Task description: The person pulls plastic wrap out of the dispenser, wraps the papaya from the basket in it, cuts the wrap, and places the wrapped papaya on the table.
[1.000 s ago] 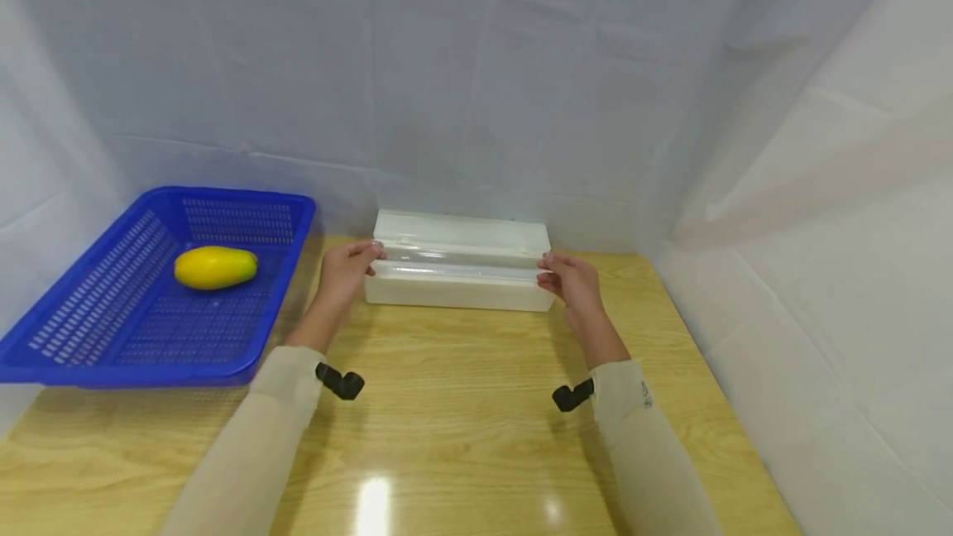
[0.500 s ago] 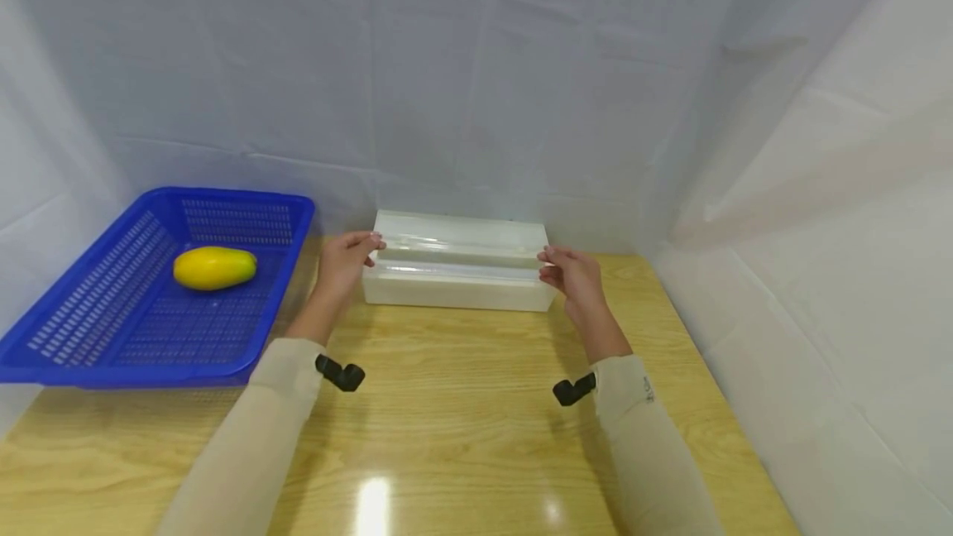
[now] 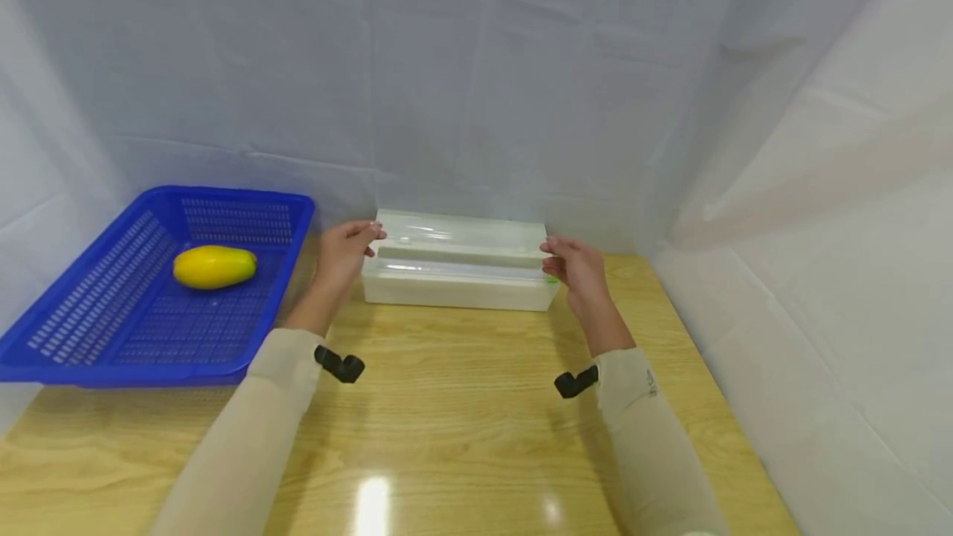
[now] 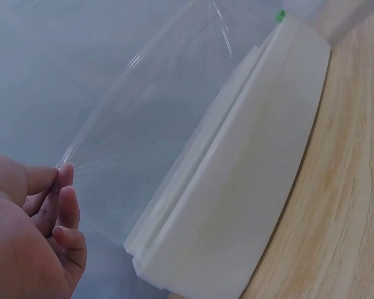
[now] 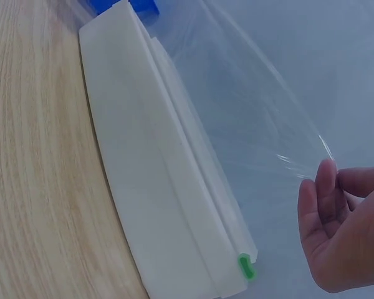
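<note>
1. Nearest you, both sleeved forearms reach forward over the wooden table, roughly parallel, wrists raised a little and palms turned inward toward each other.
2. Your left hand sits at the left end of the sheet of cling film; its fingers are curled and pinch the film's left corner against the thumb, as the left wrist view shows.
3. Your right hand mirrors it at the right end, its fingers pinching the right corner of the film.
4. The film is stretched taut between the two pinches, its long axis running left to right across you, and it slopes down and away from your fingers into the white dispenser box.
5. That box lies flat on the table just beyond both hands, parallel to the film; neither hand is clearly nearer.
6. Farther off to the left, well apart, a yellow fruit lies in the blue basket.
</note>
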